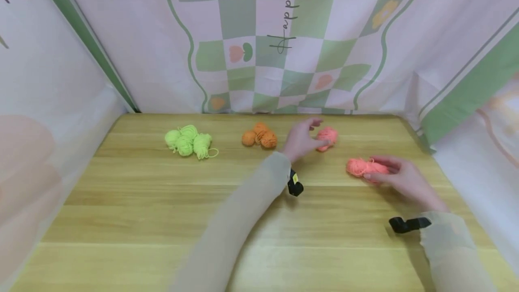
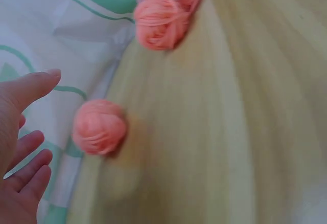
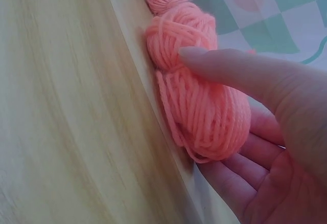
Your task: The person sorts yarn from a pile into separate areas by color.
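My right hand [image 1: 409, 181] holds a pink skein of yarn [image 1: 358, 167] at the right of the table. In the right wrist view the thumb lies over that skein [image 3: 204, 116] and the fingers curl behind it. My left hand [image 1: 302, 141] is beside a round pink yarn ball [image 1: 327, 139] farther back. The left wrist view shows its fingers [image 2: 33, 175] spread, with a gap between them and the pink ball [image 2: 99, 128]. At the top of that view, the right hand's fingertips rest on the other pink yarn [image 2: 162, 17].
Several lime-green yarn balls [image 1: 186, 141] lie bunched at the back left of the wooden table [image 1: 142, 211]. A cluster of orange yarn balls [image 1: 267, 139] sits left of my left hand. Behind the table hangs a checked green-and-white curtain [image 1: 271, 75].
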A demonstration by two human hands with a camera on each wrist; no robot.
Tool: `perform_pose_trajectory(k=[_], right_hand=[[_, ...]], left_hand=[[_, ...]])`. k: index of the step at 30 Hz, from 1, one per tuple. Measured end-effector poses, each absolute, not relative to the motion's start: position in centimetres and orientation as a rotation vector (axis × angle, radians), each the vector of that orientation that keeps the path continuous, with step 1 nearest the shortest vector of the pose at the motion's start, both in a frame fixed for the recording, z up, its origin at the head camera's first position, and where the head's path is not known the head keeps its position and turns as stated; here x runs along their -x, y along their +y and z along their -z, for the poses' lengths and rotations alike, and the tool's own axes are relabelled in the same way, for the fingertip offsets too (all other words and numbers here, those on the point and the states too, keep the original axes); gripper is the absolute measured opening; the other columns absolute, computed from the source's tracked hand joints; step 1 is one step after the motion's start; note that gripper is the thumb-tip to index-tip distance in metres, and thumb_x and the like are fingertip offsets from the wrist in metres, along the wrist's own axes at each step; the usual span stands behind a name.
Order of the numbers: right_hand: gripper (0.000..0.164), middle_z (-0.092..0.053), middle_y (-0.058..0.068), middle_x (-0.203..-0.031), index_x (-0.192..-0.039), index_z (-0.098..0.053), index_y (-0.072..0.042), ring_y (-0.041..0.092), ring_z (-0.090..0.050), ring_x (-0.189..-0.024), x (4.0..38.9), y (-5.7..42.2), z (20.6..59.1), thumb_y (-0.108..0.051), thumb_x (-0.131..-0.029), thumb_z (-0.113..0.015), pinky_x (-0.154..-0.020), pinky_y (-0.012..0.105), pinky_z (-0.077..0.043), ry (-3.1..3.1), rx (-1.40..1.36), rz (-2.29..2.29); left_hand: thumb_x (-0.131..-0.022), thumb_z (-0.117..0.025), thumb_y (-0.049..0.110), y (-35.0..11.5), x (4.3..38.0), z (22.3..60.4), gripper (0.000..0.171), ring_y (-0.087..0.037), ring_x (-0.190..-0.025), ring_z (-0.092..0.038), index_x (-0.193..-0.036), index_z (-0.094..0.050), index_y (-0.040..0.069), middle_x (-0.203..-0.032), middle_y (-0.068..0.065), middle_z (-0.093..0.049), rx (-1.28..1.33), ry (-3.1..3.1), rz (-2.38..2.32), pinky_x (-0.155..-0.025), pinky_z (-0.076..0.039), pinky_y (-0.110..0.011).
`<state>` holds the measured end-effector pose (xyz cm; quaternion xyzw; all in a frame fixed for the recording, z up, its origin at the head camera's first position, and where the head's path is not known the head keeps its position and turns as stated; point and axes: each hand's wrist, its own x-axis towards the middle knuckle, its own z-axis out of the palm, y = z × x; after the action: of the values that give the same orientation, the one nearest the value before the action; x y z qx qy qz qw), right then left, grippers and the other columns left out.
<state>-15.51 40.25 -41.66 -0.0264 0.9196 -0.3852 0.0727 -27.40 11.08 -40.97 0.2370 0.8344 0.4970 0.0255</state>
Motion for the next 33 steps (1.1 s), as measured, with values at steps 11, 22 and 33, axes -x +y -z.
perform_pose_trajectory(k=[11, 22, 33], right_hand=[[0.076, -0.045, 0.032, -0.147, -0.150, -0.044, 0.004, 0.050, -0.047, -0.130, 15.5, 40.3, 41.7, -0.034, -0.093, -0.077, -0.082, 0.005, -0.043, 2.744, 0.057, 1.200], [0.076, -0.045, 0.032, -0.147, -0.150, -0.043, 0.004, 0.050, -0.045, -0.131, 15.4, 40.1, 41.5, -0.033, -0.093, -0.077, -0.082, 0.005, -0.043, 2.737, 0.038, 1.218], [0.074, -0.046, 0.033, -0.146, -0.148, -0.045, 0.005, 0.050, -0.047, -0.129, 15.3, 40.1, 41.7, -0.033, -0.093, -0.078, -0.080, 0.004, -0.042, 2.764, 0.033, 1.197]], left_hand=[[-0.082, -0.089, 0.029, 12.9, 26.2, 44.4, 0.066, -0.010, -0.123, -0.054, -0.139, -0.061, 0.013, -0.134, 0.004, -0.062, -0.698, 2.676, -1.481, -0.105, -0.040, -0.019], [-0.082, -0.088, 0.030, 13.7, 26.3, 45.6, 0.059, -0.009, -0.115, -0.057, -0.134, -0.065, 0.016, -0.126, 0.003, -0.064, -0.665, 2.800, -1.393, -0.101, -0.041, -0.017], [-0.084, -0.086, 0.023, 13.7, 26.0, 45.0, 0.026, -0.003, -0.082, -0.055, -0.105, -0.071, 0.017, -0.089, 0.012, -0.060, -0.620, 2.717, -1.456, -0.071, -0.043, -0.012]])
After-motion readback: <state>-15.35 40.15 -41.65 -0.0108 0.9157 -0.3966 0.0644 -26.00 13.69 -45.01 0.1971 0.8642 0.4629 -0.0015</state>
